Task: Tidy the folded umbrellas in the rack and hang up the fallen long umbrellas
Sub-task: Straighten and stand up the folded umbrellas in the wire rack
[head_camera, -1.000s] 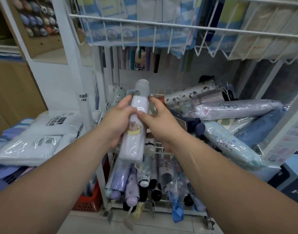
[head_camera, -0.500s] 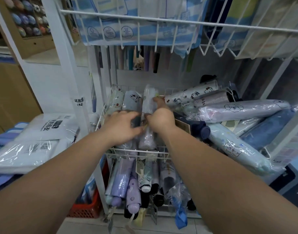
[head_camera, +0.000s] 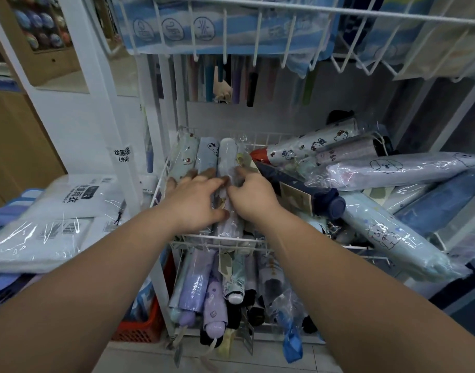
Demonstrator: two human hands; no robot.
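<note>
raincoat packs (head_camera: 56, 211) in clear bags lie far left, outside the rack post (head_camera: 107, 125), not part of this job. inside the middle wire basket (head_camera: 157, 189) three folded umbrellas lie lengthwise side by side: pale green umbrella (head_camera: 184, 154), blue umbrella (head_camera: 207, 157), then lilac umbrella (head_camera: 227, 157), the one being handled. left hand (head_camera: 193, 203) lies flat, fingers spread and straight across the green and blue ones, thumb against the lilac one's left flank, gripping nothing. right hand (head_camera: 254, 200) sits on the lilac one's right flank, fingers bent onto the wrapper; thumb hidden, so cannot tell if it pinches or only presses. likely step: squaring the lilac one into the row. it looks light, stiff along the shaft and soft at the canopy. the loose clear sleeve looks slippery, so safer to take it round the mid body than by the film. just right of it navy umbrella (head_camera: 336, 207) lies askew against the row, and a jumbled pile (head_camera: 398, 170) of wrapped umbrellas crosses out toward the right side. room is tight: front rim (head_camera: 352, 247) under the wrists, upper basket (head_camera: 365, 13) low overhead, little free basket floor showing until the pile is straightened.
</note>
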